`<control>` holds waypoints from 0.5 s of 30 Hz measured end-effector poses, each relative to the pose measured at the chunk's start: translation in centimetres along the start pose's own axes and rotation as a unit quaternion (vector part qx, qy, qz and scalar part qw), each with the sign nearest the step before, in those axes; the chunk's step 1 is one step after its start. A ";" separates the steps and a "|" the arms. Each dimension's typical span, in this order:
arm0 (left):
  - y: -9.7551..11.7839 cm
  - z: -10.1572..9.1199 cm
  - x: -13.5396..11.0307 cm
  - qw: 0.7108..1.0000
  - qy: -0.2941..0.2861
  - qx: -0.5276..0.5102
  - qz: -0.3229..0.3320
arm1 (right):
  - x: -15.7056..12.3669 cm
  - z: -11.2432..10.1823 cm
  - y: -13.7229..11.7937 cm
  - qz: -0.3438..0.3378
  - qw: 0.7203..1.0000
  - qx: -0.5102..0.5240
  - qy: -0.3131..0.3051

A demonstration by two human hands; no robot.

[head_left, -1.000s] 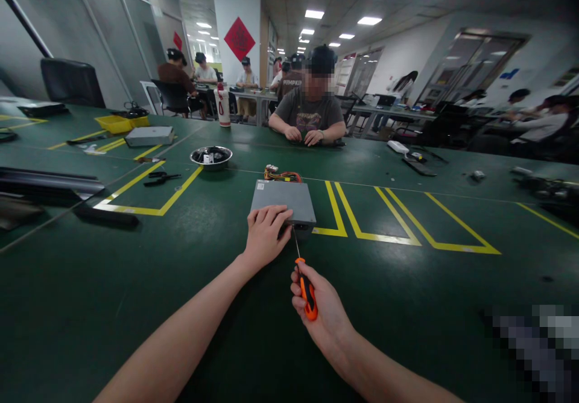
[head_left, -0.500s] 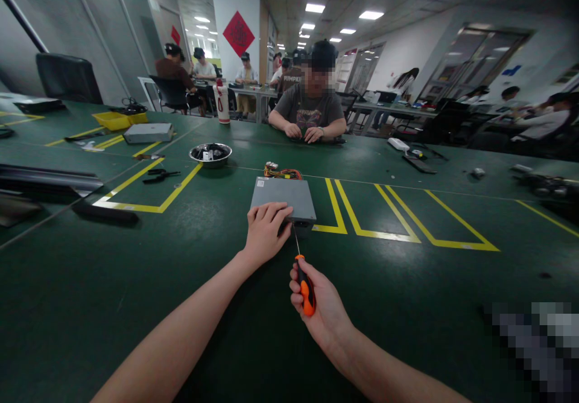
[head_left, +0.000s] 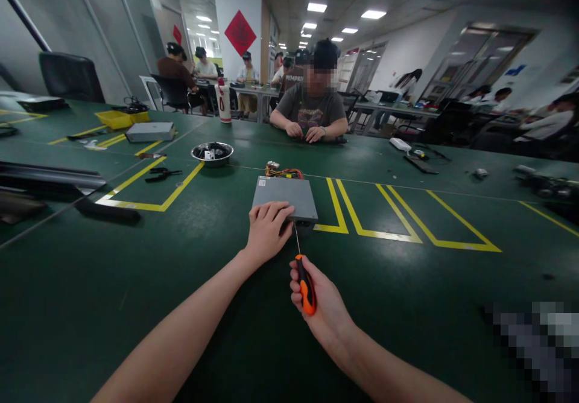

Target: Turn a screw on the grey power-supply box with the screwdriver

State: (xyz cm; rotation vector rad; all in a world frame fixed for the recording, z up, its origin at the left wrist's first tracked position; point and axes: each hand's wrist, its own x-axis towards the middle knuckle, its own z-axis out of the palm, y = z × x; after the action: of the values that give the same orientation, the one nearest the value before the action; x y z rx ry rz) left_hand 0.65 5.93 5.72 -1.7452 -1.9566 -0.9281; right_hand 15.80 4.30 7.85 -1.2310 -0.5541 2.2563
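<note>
A grey metal computer power supply (head_left: pixel 294 192) lies flat on the green table, its bundle of coloured cables (head_left: pixel 289 173) at the far side. My left hand (head_left: pixel 269 229) grips its near left corner, fingers over the top and thumb at the front face. In my right hand (head_left: pixel 323 294) is a screwdriver (head_left: pixel 308 291) with an orange and black handle, fingers wrapped round it. The thin shaft points away from me and meets the near face of the power supply. Where exactly the tip sits is too small to make out.
Beyond the power supply, to the left, stands a metal bowl (head_left: pixel 212 154) of dark parts. Pliers (head_left: pixel 163 175) lie left of it. Further off are a grey box (head_left: pixel 150 131), a yellow tray (head_left: pixel 121 119) and a bottle (head_left: pixel 223 101). A person (head_left: pixel 312 104) sits opposite.
The view has shifted very slightly. Both hands, the screwdriver and the power supply keep practically the same pose.
</note>
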 end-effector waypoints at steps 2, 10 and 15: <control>0.0 0.0 0.0 1.000 0.001 -0.002 -0.001 | -0.1 0.1 0.0 0.014 1.000 -0.006 -0.010; 0.1 0.0 0.0 1.000 0.007 -0.005 -0.001 | 0.0 -0.8 0.1 -0.003 0.999 -0.014 -0.033; 0.1 0.1 0.0 1.000 0.013 -0.006 0.000 | -0.4 -2.4 -0.5 -0.038 0.999 -0.021 -0.026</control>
State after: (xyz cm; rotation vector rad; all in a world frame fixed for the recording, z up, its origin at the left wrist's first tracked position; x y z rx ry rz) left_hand 0.71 5.98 5.70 -1.7309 -1.9401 -0.9595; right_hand 18.15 4.76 7.20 -1.1555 -0.6604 2.2282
